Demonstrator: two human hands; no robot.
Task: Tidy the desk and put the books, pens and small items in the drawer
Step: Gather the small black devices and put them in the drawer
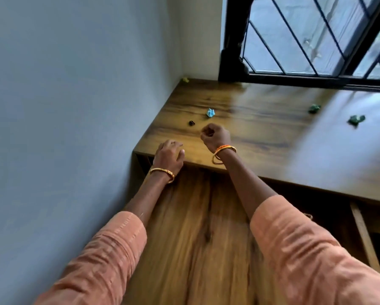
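Note:
My left hand [169, 156] rests on the front edge of the wooden desk [261, 133] near its left corner, fingers lying loosely on the top. My right hand [215, 136] hovers just above the desk with its fingers curled into a fist; nothing shows inside it. Just beyond the right hand lie a small black item [191, 123] and a crumpled light blue scrap [210, 112]. Two crumpled green scraps [314, 108] [356, 119] lie far to the right. A yellow scrap [185, 79] sits in the back left corner.
A grey wall [74, 106] runs along the desk's left side. A barred window [305, 40] stands behind it. Below the front edge is a wooden panel [198, 227], and at lower right a dark open compartment with a wooden rail [365, 236].

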